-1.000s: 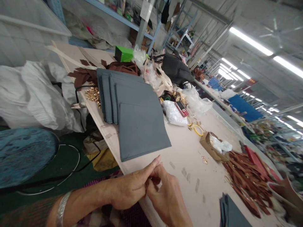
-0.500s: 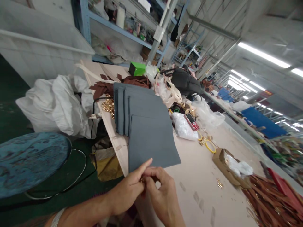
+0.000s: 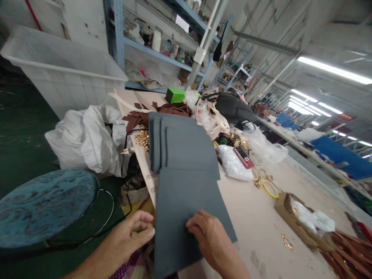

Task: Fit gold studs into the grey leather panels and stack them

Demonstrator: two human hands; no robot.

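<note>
A dark grey sheet (image 3: 186,201) lies at the table's near edge, in front of a stack of similar grey sheets (image 3: 188,143). My right hand (image 3: 207,232) is over the sheet with its fingertips pinched together at its surface; whatever they may hold is too small to make out. Just left of the sheet's edge is my left hand (image 3: 135,232), fingers curled and thumb apart from them, with a small golden piece (image 3: 131,235) against the fingers. Gold metal pieces (image 3: 142,140) are heaped left of the stack.
Brown strips (image 3: 345,252) and a cardboard box (image 3: 302,224) are at the right. A phone (image 3: 243,156) rests on a white plastic bag (image 3: 234,164). A blue round stool (image 3: 49,205) and a white sack (image 3: 90,135) stand left of the table.
My hands have moved apart, the left one to the left and the right one onto the sheet. The front sheet now reaches nearer to me, and the view has shifted.
</note>
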